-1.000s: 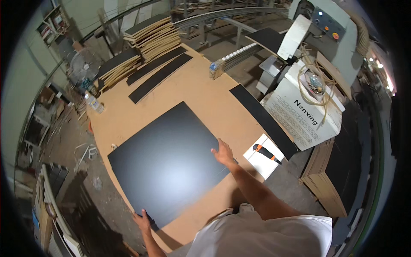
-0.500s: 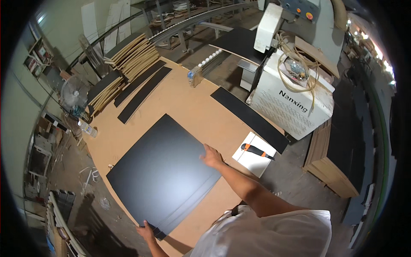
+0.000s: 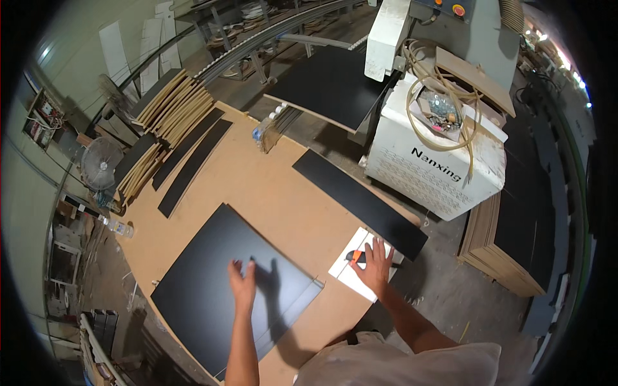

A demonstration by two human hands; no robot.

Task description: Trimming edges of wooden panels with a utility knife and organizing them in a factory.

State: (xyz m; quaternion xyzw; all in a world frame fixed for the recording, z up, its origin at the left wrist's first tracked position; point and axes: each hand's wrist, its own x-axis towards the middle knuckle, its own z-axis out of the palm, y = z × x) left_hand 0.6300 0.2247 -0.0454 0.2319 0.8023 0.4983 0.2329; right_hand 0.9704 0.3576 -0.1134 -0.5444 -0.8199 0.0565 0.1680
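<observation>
A large black panel point(image 3: 199, 283) lies flat on the tan worktable, with a narrow edge strip showing along its lower right side. My left hand point(image 3: 243, 283) hovers above it, palm turned inward and fingers apart, casting a shadow on the surface. To the right, a utility knife point(image 3: 356, 257) with a black and orange handle rests on a white board point(image 3: 351, 276). My right hand point(image 3: 374, 267) is over this knife, fingers spread and thumb beside the handle. Part of the knife is hidden beneath the hand.
The worktable point(image 3: 257, 180) carries a long black strip point(image 3: 360, 202) at right, with narrow black strips point(image 3: 193, 167) and stacked boards point(image 3: 174, 106) at far left. A white machine point(image 3: 431, 154) stands beyond the table. Stacked panels point(image 3: 515, 219) stand right; a fan point(image 3: 100, 164) and bottle point(image 3: 120, 227) are left.
My left hand has left the panel's near corner and risen over its middle. My right hand has moved from the panel's right edge to the knife. The view has shifted slightly.
</observation>
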